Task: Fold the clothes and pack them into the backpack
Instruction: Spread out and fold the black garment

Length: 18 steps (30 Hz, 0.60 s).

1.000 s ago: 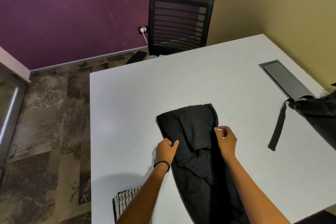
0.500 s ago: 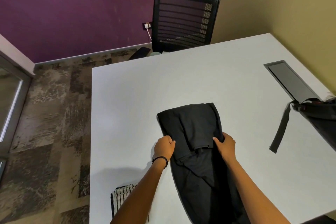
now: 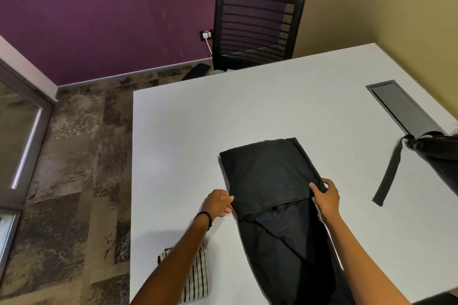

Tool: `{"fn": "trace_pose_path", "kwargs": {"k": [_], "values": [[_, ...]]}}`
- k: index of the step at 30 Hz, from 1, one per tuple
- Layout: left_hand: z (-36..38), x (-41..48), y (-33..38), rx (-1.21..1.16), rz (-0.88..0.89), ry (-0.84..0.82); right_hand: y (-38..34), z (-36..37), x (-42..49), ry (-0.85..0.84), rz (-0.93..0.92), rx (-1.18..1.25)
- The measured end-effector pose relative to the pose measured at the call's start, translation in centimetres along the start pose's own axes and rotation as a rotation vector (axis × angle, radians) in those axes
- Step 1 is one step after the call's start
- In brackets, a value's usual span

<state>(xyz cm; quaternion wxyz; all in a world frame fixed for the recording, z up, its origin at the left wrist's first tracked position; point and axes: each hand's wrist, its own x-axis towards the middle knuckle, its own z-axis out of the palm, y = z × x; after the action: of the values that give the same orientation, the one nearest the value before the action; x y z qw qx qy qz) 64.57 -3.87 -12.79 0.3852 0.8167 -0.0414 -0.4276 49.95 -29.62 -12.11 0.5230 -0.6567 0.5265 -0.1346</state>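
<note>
Folding: the black garment [image 3: 267, 176] lay on the bench [image 3: 198, 131]. Its far part was doubled back toward the person as a flat flap. The near part ran off the near edge, not yet folded.
Left grip [image 3: 218, 204]: pinched the flap's left edge, fingertips at the cloth.
Right grip [image 3: 326, 199]: closed on the flap's near right corner, thumb on top.
Striped garment [image 3: 198, 277]: lay at the bench's near left edge, partly under the left forearm. It looked folded already but was not packed.
Backpack [image 3: 441, 153]: sat at the right edge of the bench, mostly out of view and well apart from the black garment. Its strap [image 3: 389, 173] lay loose across the bench. Could not tell whether it was open.
Progress: judged early to middle. One fold was made in the black garment, and the hanging part needed at least one more. Both garments were left to pack. Nothing was seen inside the backpack.
</note>
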Motion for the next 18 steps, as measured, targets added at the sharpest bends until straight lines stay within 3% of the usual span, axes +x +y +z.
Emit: {"fn": "trace_pose_path", "kwargs": {"k": [3, 8, 10, 14, 18], "values": [[0.5, -0.2, 0.6, -0.041, -0.014, 0.002, -0.4, 0.0, -0.3, 0.027, -0.065, 0.041], [1.5, -1.1, 1.1, -0.064, 0.041, -0.227, -0.2, 0.2, -0.2, 0.021, -0.074, 0.084], [1.3, -1.0, 0.9, 0.002, 0.068, -0.238, -0.1, 0.2, -0.1, 0.048, -0.029, 0.118], [0.4, -0.3, -0.2, 0.162, 0.079, -0.153, 0.5, -0.6, 0.0, -0.032, -0.032, -0.132], [0.1, 0.0, -0.2, 0.159, 0.003, -0.196, 0.7, -0.9, 0.6, -0.025, -0.053, -0.280]]}}
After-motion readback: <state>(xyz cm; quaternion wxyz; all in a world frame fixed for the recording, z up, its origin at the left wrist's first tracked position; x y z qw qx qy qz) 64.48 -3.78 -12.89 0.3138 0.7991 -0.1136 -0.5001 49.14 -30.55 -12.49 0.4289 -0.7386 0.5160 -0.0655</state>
